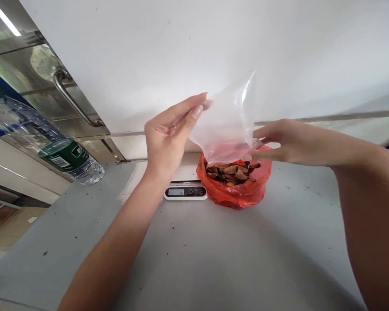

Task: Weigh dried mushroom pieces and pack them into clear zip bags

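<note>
A clear plastic bag (225, 121) hangs between my hands, its surface partly see-through and apparently without contents. My left hand (173, 129) pinches its left edge between thumb and fingers. At the lower right corner, my right hand (272, 140) grips the bag with thumb and fingertips. Below it stands a red plastic bag (238, 196), open at the top, holding dried brown curled pieces (236, 174). Just left of that sits a white digital scale (186, 192), its display reading about 16; my left arm and the bags hide part of it.
A stack of flat clear bags (132, 181) lies left of the scale. A large water bottle (65, 151) with a green label leans at the left. A metal door handle (74, 101) and white wall (142, 52) stand behind the grey table (197, 259), which has dark crumbs.
</note>
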Available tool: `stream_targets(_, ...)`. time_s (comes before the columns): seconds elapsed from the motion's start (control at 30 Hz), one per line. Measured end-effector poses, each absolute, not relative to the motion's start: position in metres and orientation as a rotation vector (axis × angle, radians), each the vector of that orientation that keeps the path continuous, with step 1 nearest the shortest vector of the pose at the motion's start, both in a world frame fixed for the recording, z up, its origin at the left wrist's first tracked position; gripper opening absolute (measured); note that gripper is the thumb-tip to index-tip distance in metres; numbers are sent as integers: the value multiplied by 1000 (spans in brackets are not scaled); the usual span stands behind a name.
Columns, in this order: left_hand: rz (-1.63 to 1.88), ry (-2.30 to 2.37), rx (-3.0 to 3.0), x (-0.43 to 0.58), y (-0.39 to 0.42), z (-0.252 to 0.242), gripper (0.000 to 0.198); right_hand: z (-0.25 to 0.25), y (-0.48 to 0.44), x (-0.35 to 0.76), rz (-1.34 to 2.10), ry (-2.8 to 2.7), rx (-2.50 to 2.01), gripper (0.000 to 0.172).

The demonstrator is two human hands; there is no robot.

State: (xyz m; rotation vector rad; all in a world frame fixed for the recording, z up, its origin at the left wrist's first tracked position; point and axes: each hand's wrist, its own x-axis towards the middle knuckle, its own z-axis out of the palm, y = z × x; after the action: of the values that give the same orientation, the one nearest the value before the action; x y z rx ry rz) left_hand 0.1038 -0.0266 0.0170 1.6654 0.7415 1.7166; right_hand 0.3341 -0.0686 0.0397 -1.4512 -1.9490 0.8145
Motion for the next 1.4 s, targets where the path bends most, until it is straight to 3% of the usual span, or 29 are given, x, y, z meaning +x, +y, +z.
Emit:
stream_targets(0.2, 1542, 797, 1606, 82, -16, 24, 13, 45, -75, 328, 791, -1745, -1370, 19)
stream_targets(0.27, 1393, 836, 1641, 77, -13, 23, 2, 45, -76, 323, 806, -1666, -1362, 19)
stream_targets(0.43, 1367, 985, 1832, 78, -12, 15, 43, 38, -72, 308, 899, -1615, -1283, 28)
stream_targets(0.53, 1445, 1008, 1809, 80, -12, 12, 52, 33, -69, 301, 931, -1585, -1299, 29)
stream_targets(0.63, 1501, 985, 1787, 79, -11, 11, 55, 30, -66, 298, 1026, -1590, -1356, 41)
stream_targets(0.77, 1548, 1070, 1802, 74, -7, 9, 50, 28, -63, 293, 1020, -1521, -1383, 50)
stream_targets(1.1, 1530, 1179, 1795, 63, 6, 2, 45, 20, -61, 278, 981, -1243, -1320, 36)
stream_targets(1.23, 1538, 1231, 1795, 49, 9, 6, 42, 21, -62, 271, 1010, -1288, -1329, 57)
stream_targets(1.4, 975, 1398, 2100, -5, 12, 16, 31, 21, -59, 246, 833, -1192, -1375, 17)
